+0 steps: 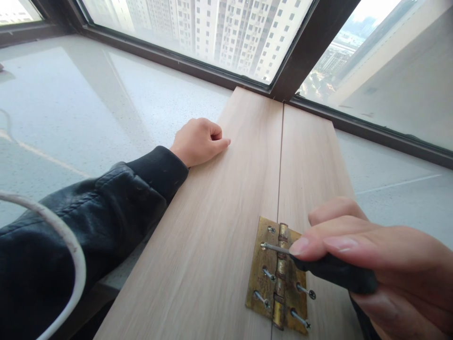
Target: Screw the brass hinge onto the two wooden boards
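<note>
Apparently screw-driving is in hand; the right hand (396, 252) grips a screwdriver (338, 273), tip at a screw (263, 245) in the brass hinge (281, 269), five o'clock; the left hand (201, 142), a loose fist, lies at the board (208, 231), eleven o'clock from it; steady, square pressure seems called for next.

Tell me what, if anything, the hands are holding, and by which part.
The right hand holds a black-handled, metal-shafted screwdriver by its handle; the curled left hand shows nothing held.

at near left you have a curved white cable (79, 269); a pale speckled sill (42, 104) spreads left and right. on the far side you face a dark window frame (307, 47), with tower blocks (230, 28) outside.
</note>
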The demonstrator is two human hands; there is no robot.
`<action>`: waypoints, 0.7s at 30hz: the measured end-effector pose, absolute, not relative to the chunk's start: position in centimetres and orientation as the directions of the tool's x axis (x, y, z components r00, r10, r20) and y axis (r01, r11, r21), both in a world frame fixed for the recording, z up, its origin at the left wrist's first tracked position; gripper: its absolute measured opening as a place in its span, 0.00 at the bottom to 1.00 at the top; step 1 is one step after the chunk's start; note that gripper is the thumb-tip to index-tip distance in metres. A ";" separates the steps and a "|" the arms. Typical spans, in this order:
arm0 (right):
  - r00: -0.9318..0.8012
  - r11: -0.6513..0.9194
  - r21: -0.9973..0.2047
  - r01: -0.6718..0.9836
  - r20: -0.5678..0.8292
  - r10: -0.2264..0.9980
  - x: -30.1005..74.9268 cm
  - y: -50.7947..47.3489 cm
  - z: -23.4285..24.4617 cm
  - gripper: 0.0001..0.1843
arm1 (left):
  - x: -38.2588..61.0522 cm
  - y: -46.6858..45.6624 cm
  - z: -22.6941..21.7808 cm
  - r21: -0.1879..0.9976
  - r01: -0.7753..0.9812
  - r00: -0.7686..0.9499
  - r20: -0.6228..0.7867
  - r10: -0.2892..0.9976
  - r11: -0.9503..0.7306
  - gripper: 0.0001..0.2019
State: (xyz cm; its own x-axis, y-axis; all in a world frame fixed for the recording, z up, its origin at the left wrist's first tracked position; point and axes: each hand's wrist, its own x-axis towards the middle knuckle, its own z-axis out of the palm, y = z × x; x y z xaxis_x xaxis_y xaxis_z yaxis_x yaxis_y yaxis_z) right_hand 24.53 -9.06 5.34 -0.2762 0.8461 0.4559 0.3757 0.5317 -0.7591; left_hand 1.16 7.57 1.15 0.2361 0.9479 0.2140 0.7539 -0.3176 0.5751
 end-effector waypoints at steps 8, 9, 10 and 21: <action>-0.300 0.497 -0.841 0.214 0.428 0.853 23.6 -9.3 5.9 0.14 | 1.1 7.5 1.2 0.586 0.750 0.224 0.211 0.951 -0.307 0.17; -0.268 0.497 -0.834 0.239 0.435 0.859 23.5 -9.3 5.9 0.13 | 1.1 7.5 1.2 0.587 0.748 0.226 0.211 0.951 -0.309 0.17; -0.252 0.496 -0.823 0.277 0.436 0.864 23.6 -9.3 5.9 0.13 | 1.1 7.5 1.2 0.588 0.747 0.229 0.212 0.950 -0.311 0.17; -0.430 0.600 -0.621 0.504 0.422 0.798 24.7 -9.5 6.3 0.13 | 1.2 7.6 1.2 0.573 0.756 0.239 0.209 0.948 -0.317 0.17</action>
